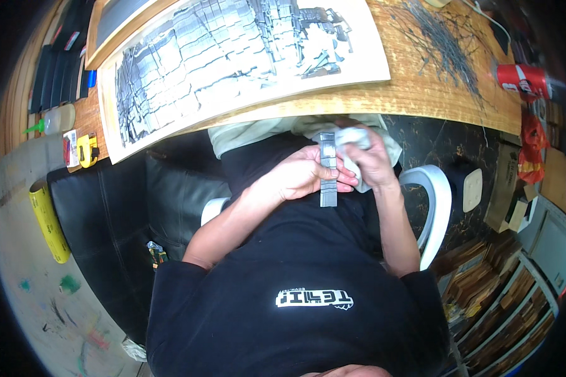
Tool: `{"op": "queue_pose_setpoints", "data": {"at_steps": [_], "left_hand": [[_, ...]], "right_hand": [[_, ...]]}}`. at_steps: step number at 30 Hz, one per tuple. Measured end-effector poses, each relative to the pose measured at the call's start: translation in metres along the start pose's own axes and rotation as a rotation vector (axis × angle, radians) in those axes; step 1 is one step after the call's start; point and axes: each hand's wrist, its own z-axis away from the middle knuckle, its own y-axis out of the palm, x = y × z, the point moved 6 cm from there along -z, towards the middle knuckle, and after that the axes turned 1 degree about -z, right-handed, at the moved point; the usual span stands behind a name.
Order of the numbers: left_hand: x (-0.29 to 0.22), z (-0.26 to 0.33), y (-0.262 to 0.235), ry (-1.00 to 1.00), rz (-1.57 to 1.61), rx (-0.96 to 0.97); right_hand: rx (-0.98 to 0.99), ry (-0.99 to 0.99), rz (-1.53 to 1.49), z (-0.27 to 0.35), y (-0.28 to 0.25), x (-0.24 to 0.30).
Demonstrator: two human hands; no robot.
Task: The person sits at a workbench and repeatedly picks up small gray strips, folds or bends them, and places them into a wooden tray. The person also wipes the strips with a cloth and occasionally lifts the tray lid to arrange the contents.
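Note:
A narrow dark-grey strip (328, 190), crossed by several seams, stands lengthwise over my lap. My left hand (303, 173) is closed on it, with the thumb on its face and fingers behind. My right hand (374, 164), slightly blurred, grips a whitish cloth (353, 137) against the strip's upper right side. Some of the right fingers are hidden by the cloth. Beyond my hands, on the table, lies a white board (245, 97) bearing many grey and black strips and fragments (188, 66).
A heap of thin dark sticks (443, 44) and a red can (522, 80) are on the wooden table (415, 94). At left are a green-tipped bottle (58, 119), a yellow tape measure (87, 151) and a black leather seat (100, 232). A white chair arm (439, 213) curves at my right.

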Motion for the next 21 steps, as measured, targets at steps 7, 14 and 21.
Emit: {"op": "queue_pose_setpoints", "data": {"at_steps": [7, 14, 21], "left_hand": [[0.003, -0.011, 0.010, 0.017, -0.309, -0.145], [0.011, -0.011, 0.006, -0.065, -0.145, -0.111], [-0.001, -0.003, 0.013, -0.013, -0.082, -0.135]], "right_hand": [[0.095, 0.316, 0.316, 0.002, 0.018, 0.008], [-0.387, 0.485, 0.773, -0.010, -0.018, 0.000], [0.230, 0.285, 0.009, -0.009, 0.019, 0.030]]}}
